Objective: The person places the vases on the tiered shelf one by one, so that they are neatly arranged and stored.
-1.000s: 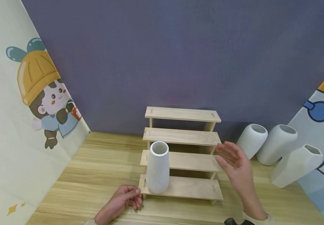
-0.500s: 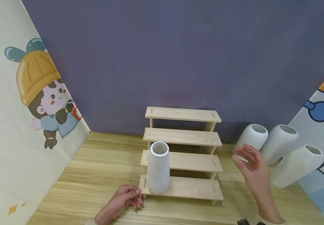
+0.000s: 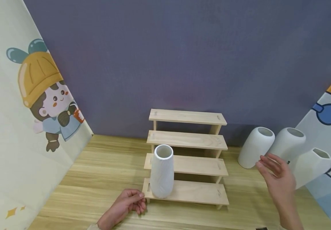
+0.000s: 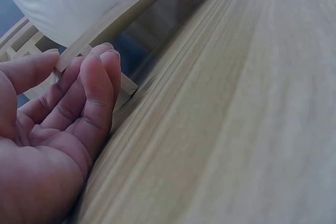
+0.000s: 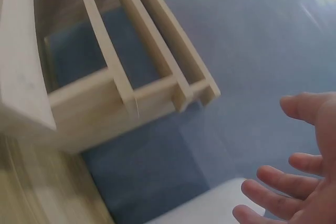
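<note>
A four-tiered wooden display stand (image 3: 195,191) stands on the table, and a tall white textured vase (image 3: 161,175) is upright at the left of its lowest step. My left hand (image 3: 129,203) pinches that step's left front corner; the left wrist view shows the thumb (image 4: 31,69) on the board's edge and curled fingers below. My right hand (image 3: 280,175) has its fingers spread and holds nothing. It overlaps the faceted white vase (image 3: 312,166) at the right in the head view. In the right wrist view, a white vase (image 5: 205,205) shows beyond the fingertips.
Two rounded white vases (image 3: 255,148) (image 3: 287,142) stand behind the right hand. A dark blue wall panel (image 3: 182,64) rises behind the stand. Printed side panels (image 3: 4,127) border the wood-grain table (image 3: 96,166) on the left and right.
My right hand has moved right, from beside the stand to in front of the white vases. The left hand stays at the stand's corner, and the vase on the step has not moved.
</note>
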A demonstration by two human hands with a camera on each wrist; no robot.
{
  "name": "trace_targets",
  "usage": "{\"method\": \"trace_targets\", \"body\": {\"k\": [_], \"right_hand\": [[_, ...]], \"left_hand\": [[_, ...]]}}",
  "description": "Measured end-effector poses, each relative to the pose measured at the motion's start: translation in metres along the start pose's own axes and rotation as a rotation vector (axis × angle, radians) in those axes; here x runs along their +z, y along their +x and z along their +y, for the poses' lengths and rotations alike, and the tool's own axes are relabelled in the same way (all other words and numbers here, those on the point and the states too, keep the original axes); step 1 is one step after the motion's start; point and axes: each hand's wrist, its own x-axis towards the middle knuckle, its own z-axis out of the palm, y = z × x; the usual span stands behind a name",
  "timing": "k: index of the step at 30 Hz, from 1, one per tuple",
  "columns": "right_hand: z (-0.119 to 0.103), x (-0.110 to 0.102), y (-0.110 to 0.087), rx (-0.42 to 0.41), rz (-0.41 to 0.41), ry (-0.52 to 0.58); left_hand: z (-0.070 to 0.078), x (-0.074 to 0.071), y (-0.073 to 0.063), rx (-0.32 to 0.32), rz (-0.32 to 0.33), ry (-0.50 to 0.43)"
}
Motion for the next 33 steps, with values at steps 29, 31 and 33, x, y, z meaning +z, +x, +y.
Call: {"method": "trace_targets", "body": {"k": [29, 31, 33], "right_hand": [[0.045, -0.067, 0.022, 0.374, 0.207, -0.379], [0.047, -0.071, 0.022, 0.387, 0.218, -0.39], [0.05, -0.075, 0.022, 0.392, 0.238, -0.357]], "left_hand": [[0.0, -0.001, 0.001, -0.014, -0.003, -0.009], [0.0, -0.001, 0.001, -0.017, 0.0, -0.009], [-0.001, -0.001, 0.001, -0.017, 0.0, -0.007]]}}
